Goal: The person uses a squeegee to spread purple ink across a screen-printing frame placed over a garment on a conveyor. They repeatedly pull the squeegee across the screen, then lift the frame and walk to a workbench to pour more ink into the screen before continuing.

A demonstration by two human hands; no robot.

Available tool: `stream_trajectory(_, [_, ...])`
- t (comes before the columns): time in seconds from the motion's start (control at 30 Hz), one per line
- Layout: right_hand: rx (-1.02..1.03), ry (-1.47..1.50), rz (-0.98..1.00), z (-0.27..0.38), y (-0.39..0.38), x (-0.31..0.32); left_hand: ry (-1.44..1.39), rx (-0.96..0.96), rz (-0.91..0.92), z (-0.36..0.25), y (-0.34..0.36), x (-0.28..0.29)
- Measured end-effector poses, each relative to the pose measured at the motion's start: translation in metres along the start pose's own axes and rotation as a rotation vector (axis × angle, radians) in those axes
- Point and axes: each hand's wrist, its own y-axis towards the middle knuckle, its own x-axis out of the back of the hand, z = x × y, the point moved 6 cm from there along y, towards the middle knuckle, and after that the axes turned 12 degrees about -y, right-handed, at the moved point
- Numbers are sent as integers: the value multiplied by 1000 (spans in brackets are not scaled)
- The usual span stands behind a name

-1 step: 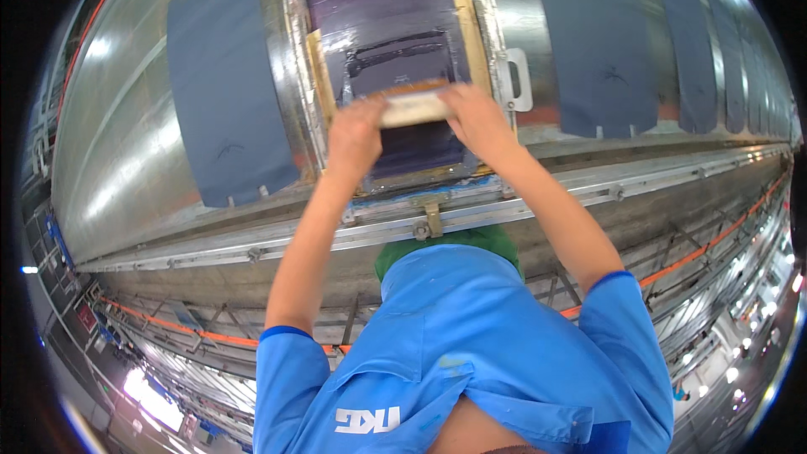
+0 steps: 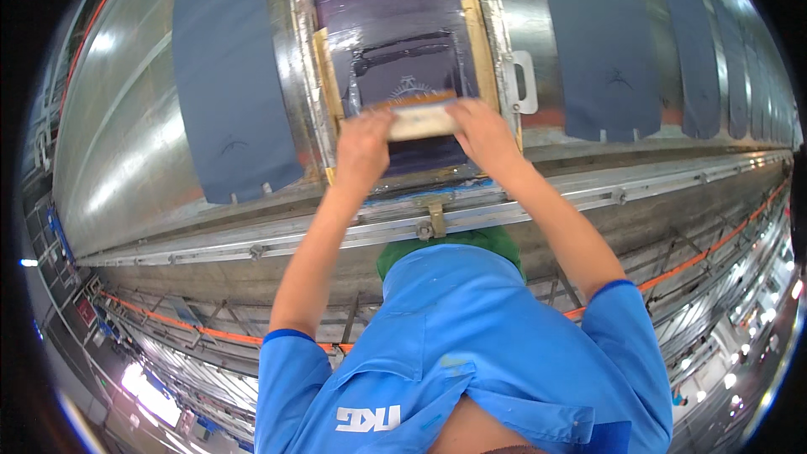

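Note:
Both my hands grip a squeegee (image 2: 423,123) with a pale bar handle and a brownish lower edge. My left hand (image 2: 365,145) is closed round its left end, my right hand (image 2: 487,133) round its right end. The squeegee stands across the mesh of a screen printing frame (image 2: 305,50), in the half nearer me. Dark ink (image 2: 403,49) lies in streaks beyond it. Just past the blade, part of a round pale design (image 2: 409,87) shows in the mesh. Both hands are slightly blurred.
Dark blue-grey fabric pieces lie flat on the long metal table, one to the left (image 2: 227,92) and several to the right (image 2: 601,50). A white handle (image 2: 524,82) sticks out from the frame's right side. A metal rail (image 2: 319,234) runs along the table's near edge.
My hands have drawn the squeegee a little toward me over the mesh. More of the pale round design now shows beyond the blade.

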Motion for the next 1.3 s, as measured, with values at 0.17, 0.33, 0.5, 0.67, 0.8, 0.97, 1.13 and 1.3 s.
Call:
stream_trajectory(0.17, [20, 14, 7, 8, -10, 15, -79, 8, -41, -15, -7, 12])
stream_trajectory(0.33, [54, -18, -122, -42, 90, 33, -52, -17, -91, 14, 93, 30])
stream_trajectory(0.5, [31, -15, -55, -40, 63, 14, -55, -40, -33, 12, 76, 12])
stream_trajectory(0.67, [-7, 10, -18, -6, -30, -1, -13, 3, 18, -22, -14, -7])
stream_trajectory(0.8, [30, -2, -16, -13, 0, 17, -96, 44, 3, -16, 9, 8])
stream_trajectory(0.97, [70, -38, -124, -53, 108, 37, -19, 49, -48, 17, 113, 35])
stream_trajectory(1.13, [40, 14, -61, -53, 74, 12, -60, 12, 5, 18, 89, 7])
stream_trajectory(1.3, [-2, 64, -52, -20, -37, 0, -96, 28, 45, -27, -8, -18])
